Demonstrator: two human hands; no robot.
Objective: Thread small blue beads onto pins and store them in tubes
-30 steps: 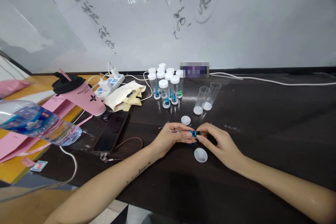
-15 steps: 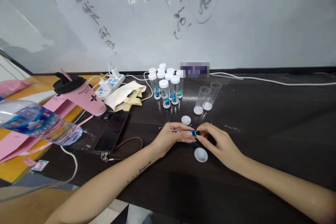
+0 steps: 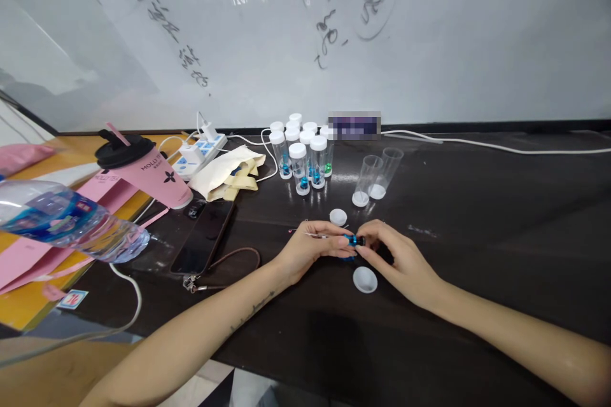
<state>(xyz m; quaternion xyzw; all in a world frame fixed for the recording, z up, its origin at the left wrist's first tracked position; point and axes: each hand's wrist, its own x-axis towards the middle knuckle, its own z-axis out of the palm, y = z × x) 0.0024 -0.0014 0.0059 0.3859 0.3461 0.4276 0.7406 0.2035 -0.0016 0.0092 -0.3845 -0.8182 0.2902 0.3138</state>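
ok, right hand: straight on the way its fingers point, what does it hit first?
The blue piece, right at the right hand's fingertips. Just past it, likely the left hand's fingers; depth there is hard to judge.

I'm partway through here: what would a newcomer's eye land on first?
Probably the left hand, holding a small blue piece mid-picture, with the right hand meeting it there. Next, the big pink cup at the left, and the cluster of white-capped tubes beyond the hands, near the whiteboard.
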